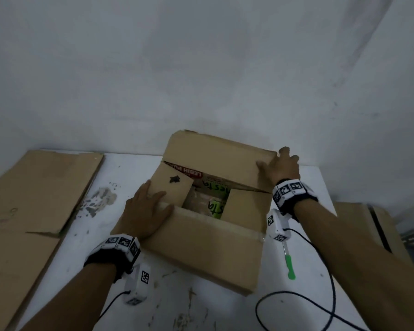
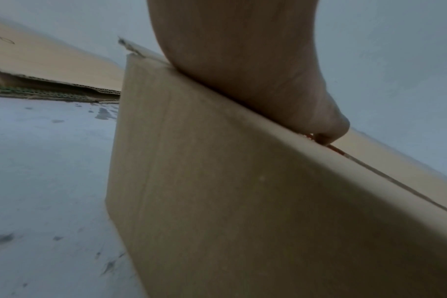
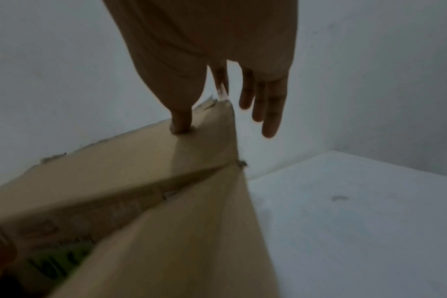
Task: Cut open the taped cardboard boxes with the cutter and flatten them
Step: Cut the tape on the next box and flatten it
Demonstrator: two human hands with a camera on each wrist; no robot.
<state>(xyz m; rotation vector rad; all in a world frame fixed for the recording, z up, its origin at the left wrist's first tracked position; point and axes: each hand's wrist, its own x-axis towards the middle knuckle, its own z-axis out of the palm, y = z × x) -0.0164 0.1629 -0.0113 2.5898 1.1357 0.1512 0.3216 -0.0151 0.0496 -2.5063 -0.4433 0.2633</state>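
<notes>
A brown cardboard box stands on the white table with its top flaps apart, showing green and white printed packaging inside. My left hand lies flat with straight fingers on the left inner flap and the near flap's corner; its palm rests along the box's top edge. My right hand holds the right corner of the raised far flap, thumb pressed on the flap's face, fingers behind its edge. A green-handled cutter lies on the table right of the box, held by neither hand.
Flattened cardboard sheets cover the table's left side. Another brown box sits beyond the table's right edge. A black cable loops on the table near my right forearm. A pale wall rises directly behind the box.
</notes>
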